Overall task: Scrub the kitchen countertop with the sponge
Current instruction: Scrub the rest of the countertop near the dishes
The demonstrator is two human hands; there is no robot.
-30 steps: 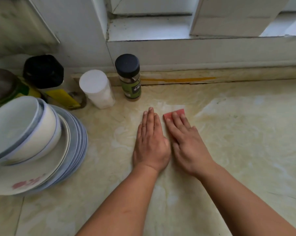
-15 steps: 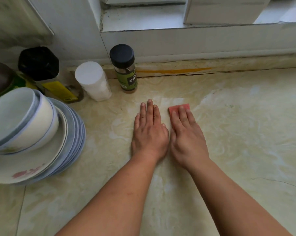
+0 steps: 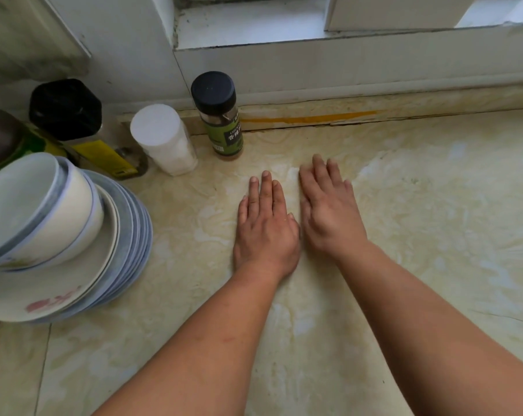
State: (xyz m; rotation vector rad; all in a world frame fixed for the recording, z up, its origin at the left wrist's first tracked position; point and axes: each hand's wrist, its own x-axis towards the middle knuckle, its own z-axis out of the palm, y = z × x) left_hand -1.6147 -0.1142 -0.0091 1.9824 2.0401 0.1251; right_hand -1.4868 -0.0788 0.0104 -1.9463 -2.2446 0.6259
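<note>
Marbled cream kitchen countertop [image 3: 419, 235], seen from the head camera, runs from the near edge to a low backsplash ledge [image 3: 374, 106] marked with an orange streak; a paler, hazy film in the area ahead of and to the right of the hands suggests scrubbing is under way there, while the long near stretch and the strip beside the crockery show no such film and appear left to do, so the task is judged partly done at most; at far left stands a stack of plates [image 3: 128, 250] carrying nested bowls [image 3: 44, 205], well apart from the hands; behind them, against the wall, a black-lidded jar [image 3: 65, 106], a white-capped container [image 3: 164, 139] and a dark-capped seasoning bottle [image 3: 221, 115], which would need shifting for the rear strip to be scrubbed; the left hand [image 3: 266, 229] lies flat on the counter, fingers straight, gripping nothing; the right hand [image 3: 329, 211], just beside it, presses down with fingers extended and slightly spread; the sponge is not visible, presumably hidden beneath the right palm, which cannot be confirmed.
</note>
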